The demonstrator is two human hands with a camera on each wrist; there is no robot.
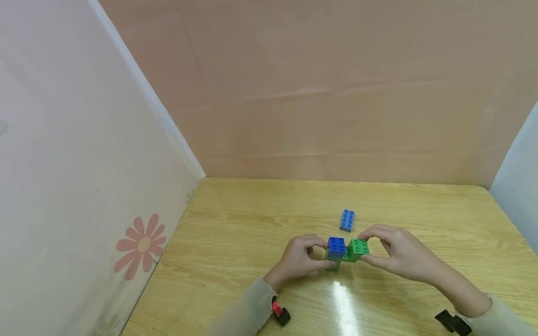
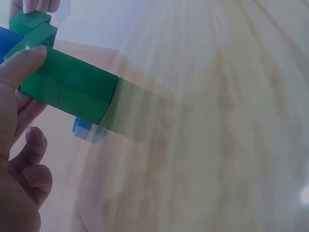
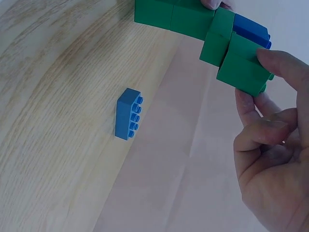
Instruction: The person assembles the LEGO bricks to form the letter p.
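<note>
My left hand pinches a stack of green toy building bricks between thumb and fingers, and the left wrist view shows its other fingers curled below. On top of the stack sits a dark blue studded brick. From the other side, my right hand grips a square green brick by its opposite sides. That brick rests on a green brick joined to the top of the stack, next to the blue one. In the right wrist view the stack slants above the tabletop.
A loose long blue brick lies studs up on the wooden table, just beyond the hands. A pinkish-brown panel stands along the table's back edge. On the left rises a pale wall with a pink flower print.
</note>
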